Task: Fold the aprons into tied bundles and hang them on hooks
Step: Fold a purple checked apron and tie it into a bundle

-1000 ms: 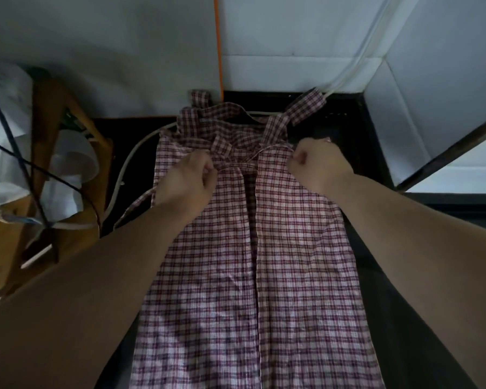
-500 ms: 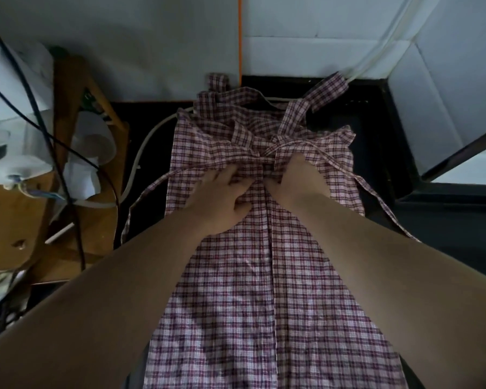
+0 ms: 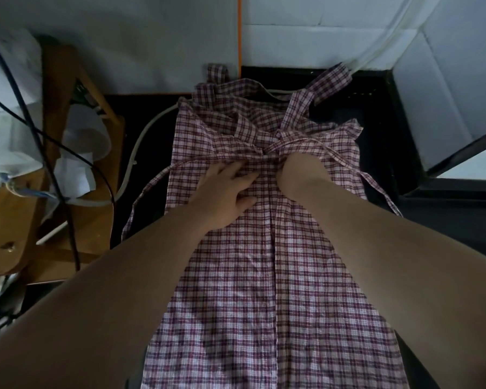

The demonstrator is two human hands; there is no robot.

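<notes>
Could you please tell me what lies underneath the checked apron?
A black surface shows round the apron, and a white cable runs beneath its top; the rest is covered.

The apron [image 3: 264,290] lies on the table [image 3: 376,130] in front of me and runs away toward the wall [image 3: 152,37]. My left hand [image 3: 225,192] rests flat on its middle. My right hand [image 3: 300,175] is just beside it. A stand [image 3: 96,220] sits left of the table.
</notes>
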